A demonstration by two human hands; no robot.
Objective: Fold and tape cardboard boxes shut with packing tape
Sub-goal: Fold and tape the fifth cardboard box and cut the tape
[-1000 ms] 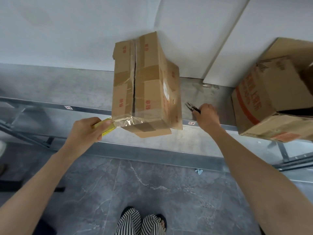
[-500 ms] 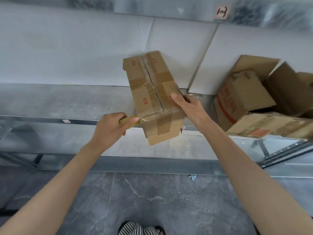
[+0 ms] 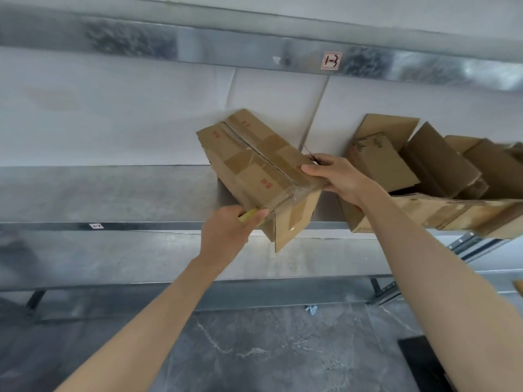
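A brown cardboard box [image 3: 254, 168] with its top flaps closed along a middle seam lies tilted on the metal shelf [image 3: 113, 193], its near end jutting over the shelf's front edge. Clear tape shines across that near end. My left hand [image 3: 229, 236] grips a yellow tape roll [image 3: 248, 215] at the box's near left corner. On the right, my right hand [image 3: 336, 176] pinches the box's edge, thumb on top. The thin dark tips of a small tool [image 3: 310, 154] stick out behind that hand.
Several other cardboard boxes [image 3: 379, 165] and flattened cardboard [image 3: 452, 210] crowd the shelf to the right. An upper shelf beam [image 3: 198, 46] with a "1-3" label [image 3: 331, 61] runs overhead. A white wall backs the shelf. Grey stone floor [image 3: 268, 349] lies below.
My right hand moved from the shelf to the box's right edge. The box tipped from upright to lying tilted with its seam up. My view rose towards the upper shelf.
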